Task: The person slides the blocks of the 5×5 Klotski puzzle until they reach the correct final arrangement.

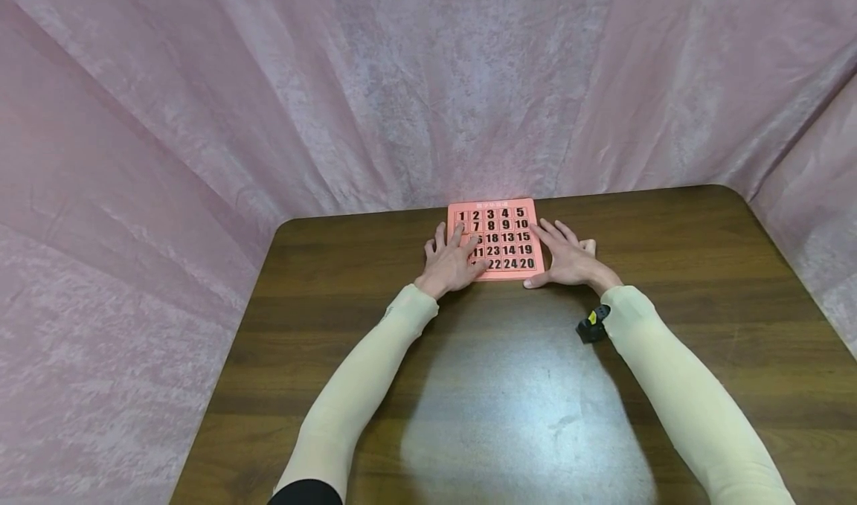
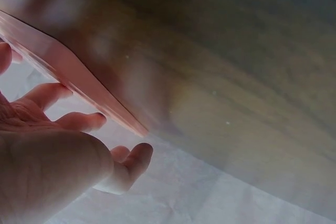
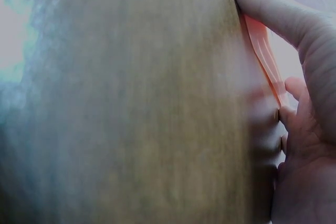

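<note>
A pink number slide puzzle (image 1: 458, 206) lies flat near the table's far edge, with black numbers on its square tiles. My left hand (image 1: 445, 267) reaches over its left side, fingers spread and fingertips on the tiles, which hides several numbers in the left columns. Along the puzzle's right edge rests my right hand (image 1: 572, 261), its thumb by the near right corner and a finger by the second row. In the left wrist view the puzzle's pink side (image 2: 68, 69) shows beyond the spread fingers. The right wrist view shows the thumb and fingertips beside the puzzle's edge (image 3: 265, 51).
The brown wooden table (image 1: 321, 297) has a glossy bright reflection in front of the puzzle. Pink velvet curtains (image 1: 428, 88) hang close behind the table's far edge and at both sides. A small black device (image 1: 592, 328) sits at the right wrist.
</note>
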The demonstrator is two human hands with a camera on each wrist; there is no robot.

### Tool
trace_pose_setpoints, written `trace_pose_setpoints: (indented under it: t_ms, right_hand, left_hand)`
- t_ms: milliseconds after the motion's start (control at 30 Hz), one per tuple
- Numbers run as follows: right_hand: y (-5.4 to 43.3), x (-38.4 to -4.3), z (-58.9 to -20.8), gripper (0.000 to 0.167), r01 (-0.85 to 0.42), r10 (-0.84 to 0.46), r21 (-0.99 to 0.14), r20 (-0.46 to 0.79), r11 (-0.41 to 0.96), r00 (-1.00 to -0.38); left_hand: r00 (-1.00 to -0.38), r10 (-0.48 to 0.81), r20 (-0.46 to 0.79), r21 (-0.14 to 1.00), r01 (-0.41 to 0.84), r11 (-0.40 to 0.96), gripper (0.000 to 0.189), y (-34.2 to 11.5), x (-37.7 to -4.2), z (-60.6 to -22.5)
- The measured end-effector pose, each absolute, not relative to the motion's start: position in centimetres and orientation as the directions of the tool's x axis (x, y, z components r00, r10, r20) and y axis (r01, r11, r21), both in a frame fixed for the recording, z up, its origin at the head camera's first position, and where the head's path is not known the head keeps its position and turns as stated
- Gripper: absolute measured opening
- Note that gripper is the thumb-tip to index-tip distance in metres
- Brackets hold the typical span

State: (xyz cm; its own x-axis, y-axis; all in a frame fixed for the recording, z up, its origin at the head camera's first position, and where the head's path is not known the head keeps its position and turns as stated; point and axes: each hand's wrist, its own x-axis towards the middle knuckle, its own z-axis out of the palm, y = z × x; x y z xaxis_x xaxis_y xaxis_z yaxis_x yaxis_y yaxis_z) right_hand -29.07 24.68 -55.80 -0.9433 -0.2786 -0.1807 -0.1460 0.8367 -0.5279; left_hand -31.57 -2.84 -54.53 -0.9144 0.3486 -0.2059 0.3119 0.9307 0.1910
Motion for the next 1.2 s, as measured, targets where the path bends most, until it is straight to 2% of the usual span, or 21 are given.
trace_pose_setpoints:
  t_ms: [200,433,933,1200]
  right_hand:
    - [24.7,-29.2,-55.8,0.135,-0.143,-0.279,-0.53,-0.187,0.836,-0.942]
    - [25.1,-29.7,-56.9,0.14,-0.145,-0.28,-0.554,-0.166,0.82,-0.946]
    - [25.2,-29.8,-57.2,0.143,-0.145,-0.284,-0.564,-0.166,0.813,-0.944]
    - [25.4,-29.9,-57.3,0.143,-0.155,-0.289,-0.565,-0.154,0.81,-0.945]
  left_hand:
    - [-0.918,0.35,-0.185,0.17,0.321,0.932,0.07,-2.7,-30.9,-54.0]
    - [-0.894,0.404,-0.192,0.209,0.365,0.907,0.07,-2.2,-30.5,-53.7]
    - [-0.909,0.394,-0.139,0.186,0.366,0.912,0.073,-2.9,-30.7,-54.2]
    - [-0.917,0.385,-0.101,0.213,0.358,0.909,0.075,-4.1,-31.2,-53.9]
